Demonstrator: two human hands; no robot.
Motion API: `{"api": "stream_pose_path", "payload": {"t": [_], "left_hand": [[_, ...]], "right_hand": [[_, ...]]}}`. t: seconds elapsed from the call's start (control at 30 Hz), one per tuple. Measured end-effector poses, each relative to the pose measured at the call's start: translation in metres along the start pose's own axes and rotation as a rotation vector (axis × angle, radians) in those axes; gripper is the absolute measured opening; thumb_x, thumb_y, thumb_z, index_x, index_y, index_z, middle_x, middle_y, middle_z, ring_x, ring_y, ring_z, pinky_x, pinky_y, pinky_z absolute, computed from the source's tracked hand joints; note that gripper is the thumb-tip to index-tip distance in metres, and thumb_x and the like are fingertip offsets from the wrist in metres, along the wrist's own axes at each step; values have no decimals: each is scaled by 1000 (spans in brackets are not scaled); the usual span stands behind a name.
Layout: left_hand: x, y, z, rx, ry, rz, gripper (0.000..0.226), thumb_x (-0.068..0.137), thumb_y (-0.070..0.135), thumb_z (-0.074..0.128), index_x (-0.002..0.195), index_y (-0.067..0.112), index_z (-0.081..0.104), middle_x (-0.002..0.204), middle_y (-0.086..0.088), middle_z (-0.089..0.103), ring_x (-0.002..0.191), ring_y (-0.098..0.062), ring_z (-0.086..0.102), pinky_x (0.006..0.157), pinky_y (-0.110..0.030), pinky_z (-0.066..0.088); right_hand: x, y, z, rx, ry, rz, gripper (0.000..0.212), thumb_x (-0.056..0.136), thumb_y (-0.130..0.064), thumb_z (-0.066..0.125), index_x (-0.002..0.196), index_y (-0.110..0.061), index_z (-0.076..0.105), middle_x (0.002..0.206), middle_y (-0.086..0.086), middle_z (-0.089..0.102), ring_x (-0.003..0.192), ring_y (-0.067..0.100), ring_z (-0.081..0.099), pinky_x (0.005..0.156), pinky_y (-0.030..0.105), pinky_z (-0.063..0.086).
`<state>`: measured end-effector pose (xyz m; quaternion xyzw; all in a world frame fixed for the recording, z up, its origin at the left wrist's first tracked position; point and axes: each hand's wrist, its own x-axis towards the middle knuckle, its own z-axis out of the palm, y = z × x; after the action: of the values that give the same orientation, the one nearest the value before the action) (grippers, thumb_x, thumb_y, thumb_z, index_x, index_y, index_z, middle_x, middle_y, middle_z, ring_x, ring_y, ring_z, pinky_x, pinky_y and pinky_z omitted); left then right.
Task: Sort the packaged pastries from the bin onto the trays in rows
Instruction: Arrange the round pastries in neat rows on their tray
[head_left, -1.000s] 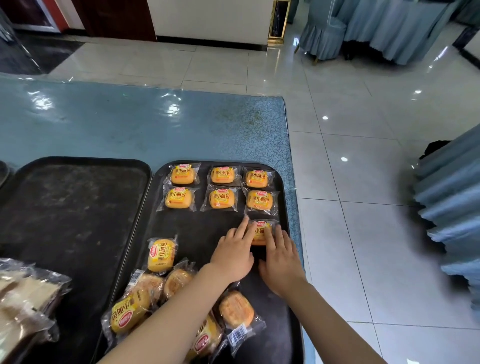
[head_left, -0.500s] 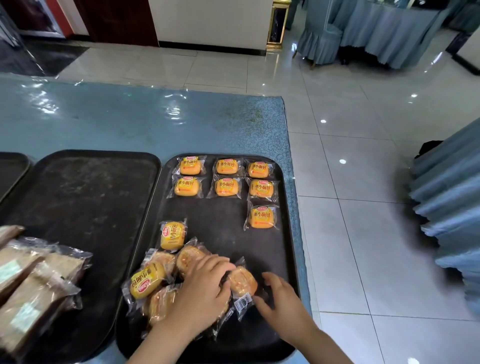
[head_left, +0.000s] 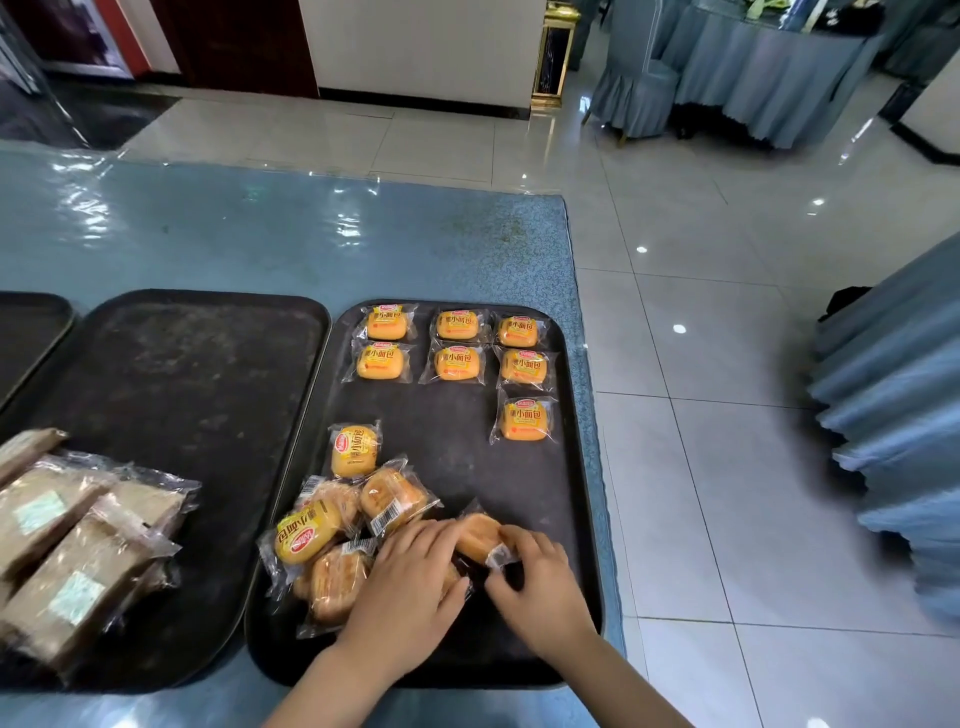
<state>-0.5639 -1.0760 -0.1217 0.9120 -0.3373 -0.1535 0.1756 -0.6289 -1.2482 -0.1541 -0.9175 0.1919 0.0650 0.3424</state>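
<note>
Seven packaged pastries (head_left: 457, 358), small orange buns in clear wrappers with printed labels up, lie flat on the right-hand black tray (head_left: 576, 519): two full rows of three at its far end and one alone (head_left: 524, 420) starting a third row at the right edge. Nearer, a single wrapped bun (head_left: 354, 450) lies turned sideways just beyond a loose heap (head_left: 337, 535) of overlapping buns, some label up, some showing barcodes. One bun (head_left: 478, 536) at the heap's right is pinched between both hands. A second black tray (head_left: 171, 395) lies to the left.
</note>
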Motion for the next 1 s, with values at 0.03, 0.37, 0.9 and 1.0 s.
{"api": "stream_pose_path", "payload": {"t": [0.03, 0.37, 0.9, 1.0], "left_hand": [[1, 1, -1, -28, 22, 1, 57, 96, 47, 35, 150, 31, 25, 151, 18, 29, 142, -3, 19, 115, -21, 5], [31, 5, -9, -210, 90, 38, 55, 92, 15, 52, 143, 31, 38, 145, 18, 37, 138, -1, 20, 114, -16, 14], [70, -2, -11, -386, 255, -56, 49, 94, 38, 56, 139, 32, 37, 127, 10, 49, 116, -8, 49, 93, -29, 50], [91, -2, -23, -349, 305, -62, 51, 96, 34, 54, 143, 27, 33, 134, 5, 47, 121, -11, 50, 96, -27, 48]], "right_hand": [[1, 1, -3, 54, 1, 24, 57, 79, -50, 42, 131, -29, 54, 127, -10, 56, 115, 15, 46, 99, 23, 37], [18, 1, -34, 361, -60, 302, 32, 96, -30, 39, 83, -20, 67, 85, 0, 68, 85, 20, 62, 77, 31, 48], [42, -21, -42, 703, -185, 164, 32, 88, -32, 71, 111, -15, 55, 88, 8, 71, 73, 18, 68, 66, 28, 53], [59, -34, -37, 728, -114, 172, 23, 91, -28, 67, 106, -13, 57, 77, 5, 68, 66, 16, 64, 61, 27, 51]]}}
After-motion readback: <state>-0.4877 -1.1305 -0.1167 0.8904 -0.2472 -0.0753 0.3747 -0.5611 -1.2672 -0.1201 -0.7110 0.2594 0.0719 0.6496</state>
